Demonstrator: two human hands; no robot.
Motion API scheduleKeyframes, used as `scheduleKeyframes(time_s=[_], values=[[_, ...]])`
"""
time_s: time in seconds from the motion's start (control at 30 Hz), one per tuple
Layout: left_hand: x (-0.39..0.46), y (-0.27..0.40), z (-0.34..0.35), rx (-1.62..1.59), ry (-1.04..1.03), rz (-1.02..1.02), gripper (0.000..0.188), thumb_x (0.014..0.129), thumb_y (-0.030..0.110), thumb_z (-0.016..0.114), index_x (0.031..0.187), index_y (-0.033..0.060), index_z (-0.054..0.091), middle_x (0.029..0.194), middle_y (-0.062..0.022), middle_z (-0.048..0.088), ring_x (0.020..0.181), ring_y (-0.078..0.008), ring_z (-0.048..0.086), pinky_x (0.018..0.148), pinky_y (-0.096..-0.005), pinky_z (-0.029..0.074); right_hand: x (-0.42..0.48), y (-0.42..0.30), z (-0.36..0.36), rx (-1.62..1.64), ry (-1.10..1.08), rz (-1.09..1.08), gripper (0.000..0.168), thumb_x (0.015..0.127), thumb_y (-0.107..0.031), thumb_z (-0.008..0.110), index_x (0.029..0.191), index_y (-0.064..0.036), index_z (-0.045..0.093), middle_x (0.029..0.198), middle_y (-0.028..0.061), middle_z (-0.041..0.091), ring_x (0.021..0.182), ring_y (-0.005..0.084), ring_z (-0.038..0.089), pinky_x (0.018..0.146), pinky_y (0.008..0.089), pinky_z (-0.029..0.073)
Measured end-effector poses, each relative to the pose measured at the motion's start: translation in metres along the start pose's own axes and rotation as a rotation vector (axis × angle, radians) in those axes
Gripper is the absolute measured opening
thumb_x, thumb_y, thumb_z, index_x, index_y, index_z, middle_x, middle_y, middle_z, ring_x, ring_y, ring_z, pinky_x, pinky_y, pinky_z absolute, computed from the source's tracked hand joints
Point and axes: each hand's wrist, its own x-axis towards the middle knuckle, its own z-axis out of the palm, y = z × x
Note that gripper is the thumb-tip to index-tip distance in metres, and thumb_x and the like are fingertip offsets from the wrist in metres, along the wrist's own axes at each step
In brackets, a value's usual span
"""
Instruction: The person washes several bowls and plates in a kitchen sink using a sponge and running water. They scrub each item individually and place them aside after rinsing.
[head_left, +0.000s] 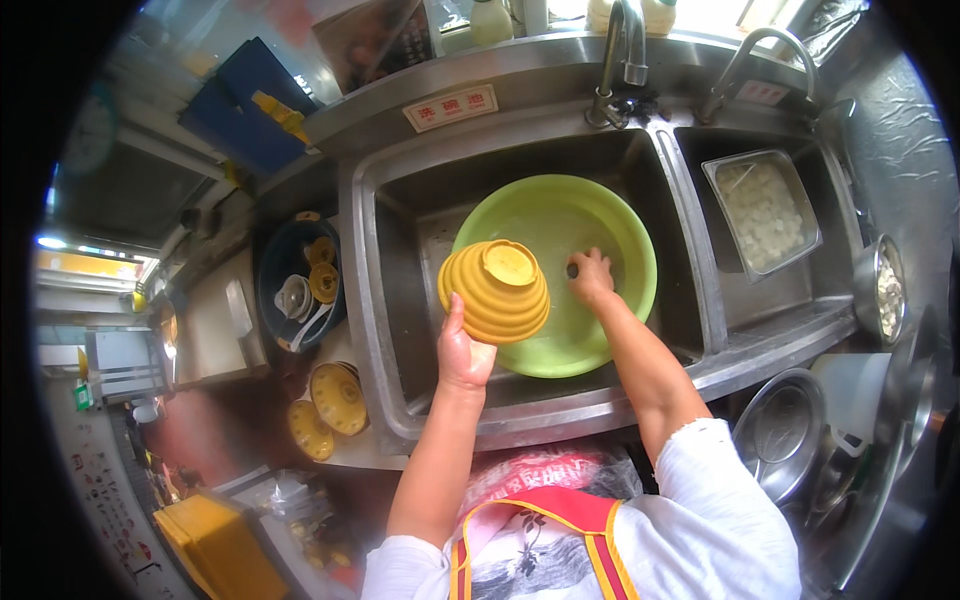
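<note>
A ribbed yellow bowl (499, 296), its foot turned up, is gripped at its lower left side by my left hand (463, 352). It is tilted over the left part of a round light-green basin (634, 300), which stands in the left steel sink. My right hand (592, 277) is inside the basin, right of the bowl, with its fingers curled around a small dark thing that I cannot make out. The basin appears to hold shallow, clear water.
A dark tub (268, 289) with dishes and yellow bowls (339, 397) stand left of the sink (394, 300). A metal tray of white cubes (761, 214) sits in the right sink. Faucets (616, 67) rise behind; a steel basin (780, 427) is at lower right.
</note>
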Motion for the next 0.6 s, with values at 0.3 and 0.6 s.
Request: scheduleKeyframes(time_s=[0.3,0.6], values=[[0.006,-0.019,0.01,0.069,0.102,-0.068,0.036,0.099,0.03,0.042,0.125,0.0051,0.049,0.121,-0.0064,0.056,0.112,-0.0203,0.053,0.099,-0.0361,0.041,-0.096,-0.134,-0.076,0.255,0.307,-0.836,0.038,0.066,-0.009,0.069,0.103,-0.012,0.063,0.116,0.0136,0.056,0.104,0.0338,0.054,0.091,0.0422,0.044],[-0.005,-0.007,0.016,0.53,-0.187,0.042,0.028,0.098,0.016,0.045,0.123,0.0039,0.05,0.118,-0.0058,0.057,0.109,-0.0153,0.054,0.093,-0.0296,0.044,-0.1,-0.116,-0.104,0.434,0.179,-0.905,0.043,0.066,-0.006,0.066,0.109,-0.01,0.06,0.113,0.0159,0.056,0.103,0.0354,0.053,0.087,0.0455,0.044]])
